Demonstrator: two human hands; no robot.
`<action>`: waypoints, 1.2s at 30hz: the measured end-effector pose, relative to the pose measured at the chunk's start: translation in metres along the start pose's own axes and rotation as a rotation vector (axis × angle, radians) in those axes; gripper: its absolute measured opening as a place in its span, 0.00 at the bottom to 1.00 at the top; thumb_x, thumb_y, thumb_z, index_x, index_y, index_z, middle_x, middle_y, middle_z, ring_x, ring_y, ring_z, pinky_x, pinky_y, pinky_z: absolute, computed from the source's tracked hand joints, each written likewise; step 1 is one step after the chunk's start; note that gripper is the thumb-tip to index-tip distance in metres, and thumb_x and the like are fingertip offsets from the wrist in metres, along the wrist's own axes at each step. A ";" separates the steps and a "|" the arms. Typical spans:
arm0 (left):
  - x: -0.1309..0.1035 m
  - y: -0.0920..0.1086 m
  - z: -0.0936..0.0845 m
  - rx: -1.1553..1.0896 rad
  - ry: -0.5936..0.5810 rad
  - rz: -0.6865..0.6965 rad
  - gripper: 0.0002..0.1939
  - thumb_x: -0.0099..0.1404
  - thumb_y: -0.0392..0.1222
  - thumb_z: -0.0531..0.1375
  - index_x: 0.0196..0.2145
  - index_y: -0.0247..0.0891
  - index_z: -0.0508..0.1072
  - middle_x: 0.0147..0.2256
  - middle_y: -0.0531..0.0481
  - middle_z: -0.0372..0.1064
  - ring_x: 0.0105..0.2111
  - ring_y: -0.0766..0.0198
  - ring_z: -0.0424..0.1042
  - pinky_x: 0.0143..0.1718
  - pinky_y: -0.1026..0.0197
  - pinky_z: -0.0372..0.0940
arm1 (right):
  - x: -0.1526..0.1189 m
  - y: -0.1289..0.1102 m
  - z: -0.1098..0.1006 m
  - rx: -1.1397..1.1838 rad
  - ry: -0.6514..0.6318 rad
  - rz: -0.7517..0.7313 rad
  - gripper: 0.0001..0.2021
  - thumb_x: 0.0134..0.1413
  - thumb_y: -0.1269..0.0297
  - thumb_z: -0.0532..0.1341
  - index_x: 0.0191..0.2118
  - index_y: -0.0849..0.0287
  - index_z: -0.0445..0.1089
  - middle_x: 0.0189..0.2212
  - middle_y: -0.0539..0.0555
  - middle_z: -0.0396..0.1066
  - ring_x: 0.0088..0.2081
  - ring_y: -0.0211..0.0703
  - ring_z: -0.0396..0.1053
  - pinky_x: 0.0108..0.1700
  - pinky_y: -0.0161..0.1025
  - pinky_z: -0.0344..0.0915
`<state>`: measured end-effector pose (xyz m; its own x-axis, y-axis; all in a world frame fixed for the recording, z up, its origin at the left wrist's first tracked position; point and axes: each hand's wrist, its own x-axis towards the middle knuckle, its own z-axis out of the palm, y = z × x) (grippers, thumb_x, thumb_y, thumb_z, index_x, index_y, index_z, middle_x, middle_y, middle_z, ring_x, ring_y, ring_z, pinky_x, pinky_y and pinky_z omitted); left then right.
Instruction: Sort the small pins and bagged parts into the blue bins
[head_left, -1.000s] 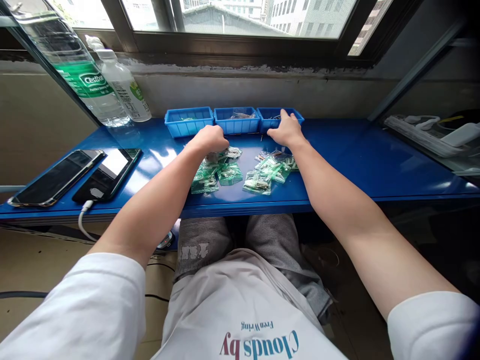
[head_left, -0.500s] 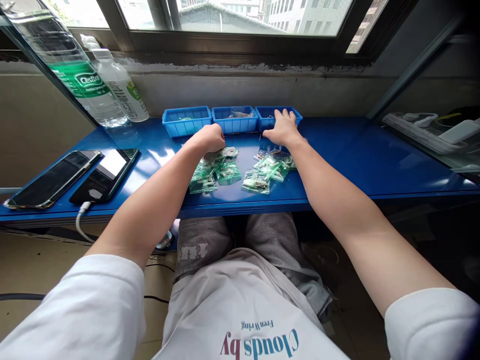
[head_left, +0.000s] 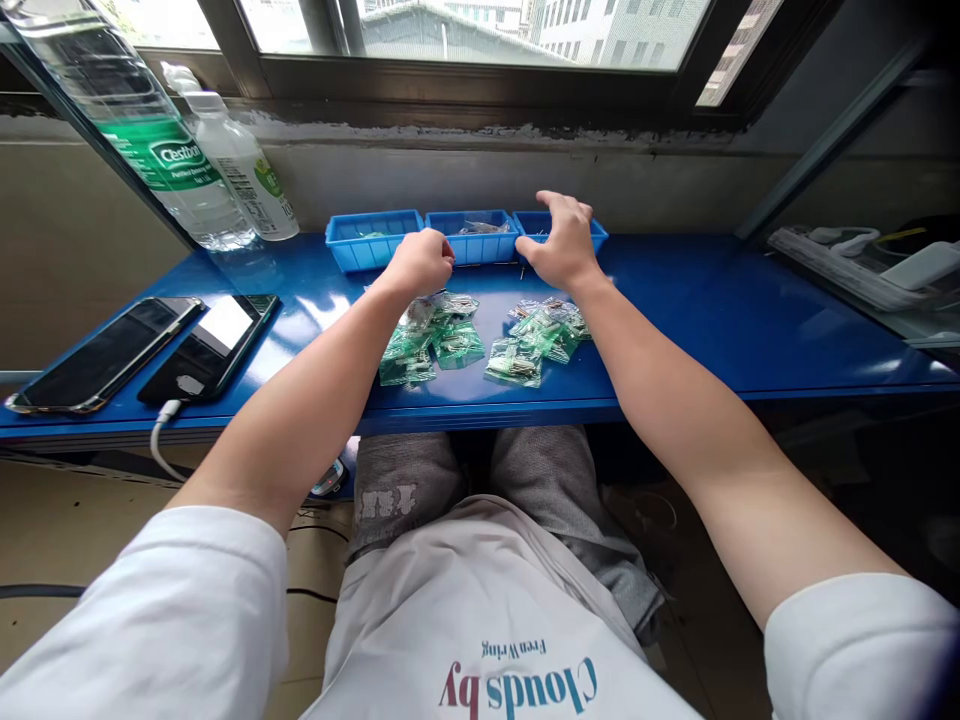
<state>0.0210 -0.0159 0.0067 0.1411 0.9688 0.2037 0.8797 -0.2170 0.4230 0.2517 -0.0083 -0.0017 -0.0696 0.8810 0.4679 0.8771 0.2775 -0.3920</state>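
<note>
My left hand (head_left: pixel 420 264) is raised just above the left pile of small clear and green plastic packets (head_left: pixel 431 340), near the front of the middle blue bin (head_left: pixel 471 240). Its fingers are closed, and what they hold, if anything, is hidden. My right hand (head_left: pixel 562 240) reaches over the right blue bin (head_left: pixel 597 238), thumb and fingers spread, with nothing seen between them. Below that hand lies a second pile of packets (head_left: pixel 534 345) with thin metal pieces inside. The left blue bin (head_left: pixel 352 255) holds something greenish.
Two phones lie at the left of the blue tabletop (head_left: pixel 690 320), the nearer phone (head_left: pixel 210 350) with a white cable (head_left: pixel 159 440) plugged in. A large water bottle (head_left: pixel 165 150) and a smaller bottle (head_left: pixel 244 170) stand behind them. A wall and window rise beyond the bins.
My left hand has lifted up and away from the left packets toward the middle bin. My right hand has risen slightly and its thumb and fingers have spread further apart over the right bin.
</note>
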 end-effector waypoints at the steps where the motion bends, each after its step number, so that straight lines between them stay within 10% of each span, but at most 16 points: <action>1: 0.000 0.001 0.000 -0.035 0.039 0.022 0.13 0.63 0.33 0.61 0.44 0.36 0.81 0.44 0.41 0.79 0.48 0.47 0.76 0.51 0.53 0.71 | -0.004 -0.007 -0.003 0.039 -0.012 -0.039 0.39 0.59 0.52 0.62 0.74 0.60 0.58 0.68 0.63 0.63 0.71 0.69 0.55 0.72 0.64 0.56; 9: -0.007 0.012 0.008 -0.276 0.189 0.260 0.17 0.68 0.31 0.59 0.54 0.37 0.73 0.41 0.47 0.79 0.42 0.58 0.78 0.50 0.58 0.72 | -0.021 -0.029 0.007 0.420 -0.357 -0.337 0.47 0.48 0.60 0.69 0.75 0.55 0.58 0.65 0.58 0.71 0.66 0.66 0.67 0.62 0.57 0.70; 18: 0.000 0.007 0.017 -0.347 0.292 0.315 0.11 0.66 0.35 0.64 0.46 0.39 0.74 0.35 0.49 0.78 0.39 0.58 0.78 0.46 0.57 0.73 | -0.012 -0.016 0.015 0.551 -0.382 -0.468 0.46 0.48 0.57 0.70 0.74 0.55 0.60 0.71 0.58 0.63 0.69 0.68 0.62 0.63 0.59 0.70; 27: -0.001 0.004 0.007 -0.220 0.242 0.214 0.16 0.65 0.35 0.62 0.50 0.38 0.76 0.37 0.47 0.78 0.40 0.56 0.76 0.50 0.55 0.71 | -0.003 0.000 0.014 0.460 -0.210 -0.343 0.43 0.49 0.53 0.69 0.72 0.57 0.64 0.68 0.60 0.67 0.69 0.71 0.62 0.66 0.63 0.66; 36: -0.003 -0.001 0.001 0.179 -0.074 -0.030 0.09 0.58 0.43 0.69 0.35 0.36 0.80 0.35 0.40 0.76 0.44 0.43 0.78 0.49 0.51 0.72 | 0.026 0.051 0.029 0.110 -0.032 0.039 0.51 0.51 0.56 0.69 0.76 0.72 0.49 0.74 0.71 0.52 0.76 0.76 0.42 0.75 0.68 0.45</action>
<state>0.0201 -0.0183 0.0046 0.1402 0.9821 0.1254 0.9499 -0.1692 0.2627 0.2807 0.0404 -0.0327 -0.0535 0.9032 0.4258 0.8219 0.2820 -0.4950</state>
